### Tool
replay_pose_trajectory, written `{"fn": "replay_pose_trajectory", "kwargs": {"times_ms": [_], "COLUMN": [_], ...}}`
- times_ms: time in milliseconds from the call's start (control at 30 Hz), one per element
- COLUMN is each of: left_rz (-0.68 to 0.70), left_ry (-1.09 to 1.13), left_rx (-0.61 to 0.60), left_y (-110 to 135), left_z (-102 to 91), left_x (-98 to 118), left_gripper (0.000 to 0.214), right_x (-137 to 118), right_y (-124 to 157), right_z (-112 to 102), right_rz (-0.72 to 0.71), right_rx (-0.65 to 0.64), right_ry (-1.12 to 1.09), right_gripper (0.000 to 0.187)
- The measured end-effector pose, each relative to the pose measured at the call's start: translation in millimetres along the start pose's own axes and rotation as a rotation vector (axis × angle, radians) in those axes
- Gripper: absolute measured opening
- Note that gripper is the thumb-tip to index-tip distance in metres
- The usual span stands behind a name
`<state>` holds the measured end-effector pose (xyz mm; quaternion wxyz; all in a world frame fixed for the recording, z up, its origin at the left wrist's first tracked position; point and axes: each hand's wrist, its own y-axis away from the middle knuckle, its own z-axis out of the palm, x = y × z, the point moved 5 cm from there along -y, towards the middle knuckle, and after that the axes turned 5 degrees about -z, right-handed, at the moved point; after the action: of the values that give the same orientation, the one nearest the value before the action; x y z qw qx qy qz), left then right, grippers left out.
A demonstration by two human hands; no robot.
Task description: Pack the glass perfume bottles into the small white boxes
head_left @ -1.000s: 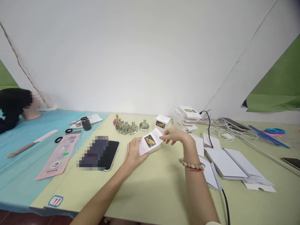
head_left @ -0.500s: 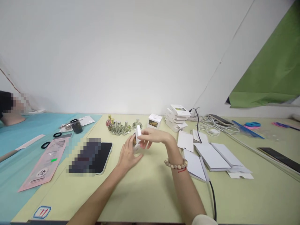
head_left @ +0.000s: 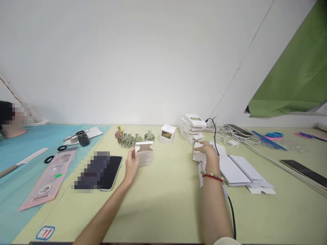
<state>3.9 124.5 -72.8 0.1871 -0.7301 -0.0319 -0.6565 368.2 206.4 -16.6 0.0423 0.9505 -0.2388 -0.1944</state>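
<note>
My left hand [head_left: 132, 166] holds a small white box [head_left: 145, 157] by its left side. The box stands upright on the table, its top flaps open and printed text on the side towards me. Over on the right, my right hand [head_left: 209, 154] grips a white cardboard piece [head_left: 199, 153], which looks tilted; its fingertips are partly hidden. Several glass perfume bottles [head_left: 129, 140] cluster behind the left hand, and one more bottle [head_left: 149, 136] stands just behind the box. A closed white box [head_left: 167, 134] with a picture label sits further back.
Flat white boxes are stacked [head_left: 192, 127] near the wall. Folded white cartons [head_left: 236, 172] lie right of my right hand, beside a black cable [head_left: 232, 214] and white cables [head_left: 227, 134]. A phone [head_left: 112, 173] and a pink packet [head_left: 51, 180] lie left. A mannequin head is far left.
The box has been turned and now shows its open top and printed side. My right hand has left it and moved right to the white cardboard piece, which has shifted and tilted.
</note>
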Motion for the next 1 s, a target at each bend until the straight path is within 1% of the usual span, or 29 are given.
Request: {"fn": "replay_pose_trajectory", "kwargs": {"times_ms": [100,200,333,433,533,667,733,833,900,1000], "left_rz": [-0.015,0.007,0.074,0.151,0.216,0.248,0.249,0.25,0.252,0.274], "left_ry": [-0.02,-0.067,-0.131,-0.172,-0.19,-0.191,-0.19,-0.181,-0.173,-0.17], "left_rx": [0.018,0.026,0.058,0.083,0.114,0.174,0.191,0.203,0.205,0.219], "left_y": [-0.9,-2.4,-2.1,0.9,4.2,6.2,6.6,6.8,6.6,6.9], "left_z": [-1.7,-3.7,-6.1,-7.7,-11.0,-16.6,-18.0,-18.6,-18.7,-19.6], "left_x": [-4.8,-7.0,-3.5,3.9,12.6,22.0,24.6,25.6,25.2,26.2], "left_gripper": [0.037,0.04,0.05,0.056,0.053,0.048,0.046,0.043,0.042,0.04], "right_x": [17.3,18.9,13.7,14.4,20.2,26.7,26.5,22.8,19.2,14.3], "right_y": [-12.8,-17.5,-19.0,-22.2,-27.5,-34.2,-36.3,-38.1,-38.8,-38.2], "right_z": [11.3,23.3,34.9,37.5,34.6,29.9,32.8,43.8,50.9,54.5], "right_rz": [0.125,0.203,0.234,0.22,0.207,0.179,0.16,0.133,0.104,0.05], "right_rx": [0.03,0.055,0.06,0.068,0.082,0.079,0.051,-0.012,-0.055,-0.105], "right_ry": [-0.023,-0.029,-0.063,-0.109,-0.16,-0.212,-0.211,-0.182,-0.169,-0.163], "right_gripper": [0.077,0.093,0.101,0.106,0.105,0.094,0.097,0.105,0.1,0.086]}}
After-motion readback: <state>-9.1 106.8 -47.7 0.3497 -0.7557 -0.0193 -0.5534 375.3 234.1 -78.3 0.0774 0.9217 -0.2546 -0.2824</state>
